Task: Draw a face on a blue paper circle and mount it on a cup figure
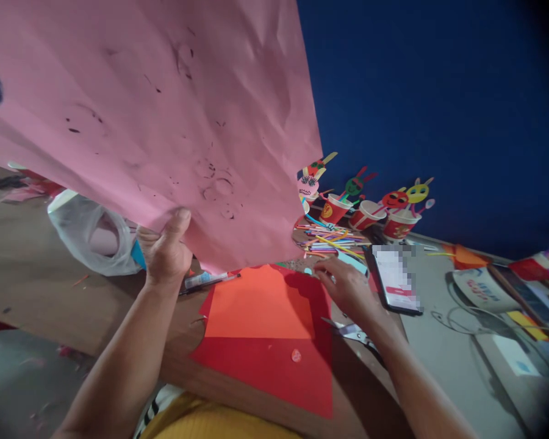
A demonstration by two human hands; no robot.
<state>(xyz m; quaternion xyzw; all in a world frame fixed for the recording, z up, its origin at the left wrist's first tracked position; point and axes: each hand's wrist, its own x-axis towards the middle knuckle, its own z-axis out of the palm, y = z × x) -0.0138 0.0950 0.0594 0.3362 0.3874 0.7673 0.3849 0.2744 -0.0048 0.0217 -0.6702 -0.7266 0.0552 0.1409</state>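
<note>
My left hand [168, 253] grips a large pink sheet of paper [256, 122] by its lower edge, thumb on the near face. The sheet is held up and bears dark pen marks; a curved piece is cut from its right edge. My right hand [348, 286] is low at the right, fingers slightly apart, apparently holding nothing, near a small light-blue disc [308, 271]. Below the pink sheet lie an orange sheet [260, 311] and a red sheet [274, 378] with a small round pinkish piece [296, 355] on it. Scissors [354, 332] lie partly under my right forearm.
Red paper cups [366, 214] with paper-face figures stand along the blue wall [430, 85]. Coloured sticks [333, 238] lie before them. A phone [396, 280], a tipped paper cup [485, 289] and a cable are at right. A plastic bag [91, 235] and pens [208, 279] are at left.
</note>
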